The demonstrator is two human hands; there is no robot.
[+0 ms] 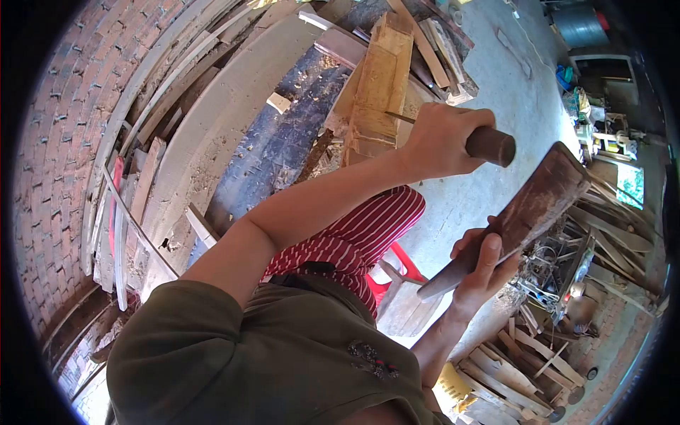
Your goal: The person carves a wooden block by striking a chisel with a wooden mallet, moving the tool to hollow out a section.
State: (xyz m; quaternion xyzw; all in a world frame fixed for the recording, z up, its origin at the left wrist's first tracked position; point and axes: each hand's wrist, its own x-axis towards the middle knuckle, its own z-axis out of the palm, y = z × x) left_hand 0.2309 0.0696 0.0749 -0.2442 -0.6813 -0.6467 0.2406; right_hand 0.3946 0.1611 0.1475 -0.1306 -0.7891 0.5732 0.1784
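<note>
I saw left hand [443, 142] clenched round chisel [498, 147], right hand [479, 280] fingers wrapping wooden bat [535, 198]; off-centre blow risked bruising.

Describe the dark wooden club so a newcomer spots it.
Find the striped trousers. To their right in the picture, the right hand grips the club. It widens to one broad end, unlike the round handle in the left hand.

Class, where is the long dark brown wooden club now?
In the head view, right of centre, the club is in the right hand, its broad end right of the dark cylindrical handle.
</note>
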